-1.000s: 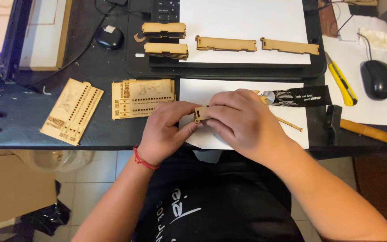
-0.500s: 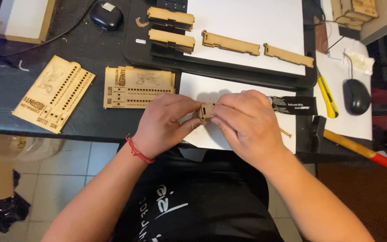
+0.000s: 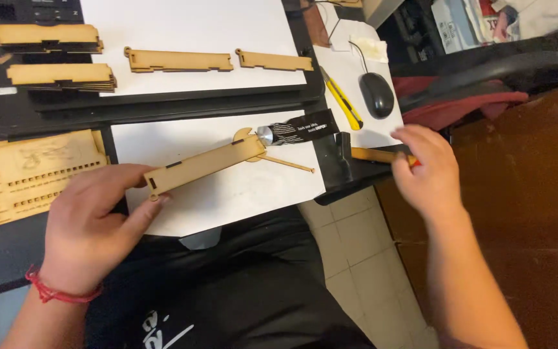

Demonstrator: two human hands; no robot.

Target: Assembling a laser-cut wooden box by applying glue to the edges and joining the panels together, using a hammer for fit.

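1. Left hand [image 3: 92, 226] grips one end of a long wooden strip [image 3: 205, 165], thumb and fingers pinched on it. The strip slants over the near white sheet [image 3: 227, 194], its far end by the glue tube [image 3: 295, 131].
2. Right hand [image 3: 429, 169] is off the right of the sheet, past the desk's right edge, fingers curled over the end of a wooden handle [image 3: 372, 154]. Whether it has a firm hold on the handle cannot be told.
3. The sheet's near edge lies close to the desk's front edge. Beyond that edge are only the person's dark shirt and tiled floor.
4. The sheet's middle and lower right are bare. A thin stick [image 3: 289, 164] lies on it just right of the strip's far end.
5. Left of the sheet: a laser-cut panel [image 3: 27, 171], partly under the left hand.
6. Beyond the sheet: a second white sheet [image 3: 188, 26] carrying two flat strips [image 3: 179, 60], with two stacked wooden blocks [image 3: 59, 74] at its left.
7. Right of the sheet: a yellow knife [image 3: 341, 99] and a black mouse [image 3: 376, 94], both well apart from the strip.
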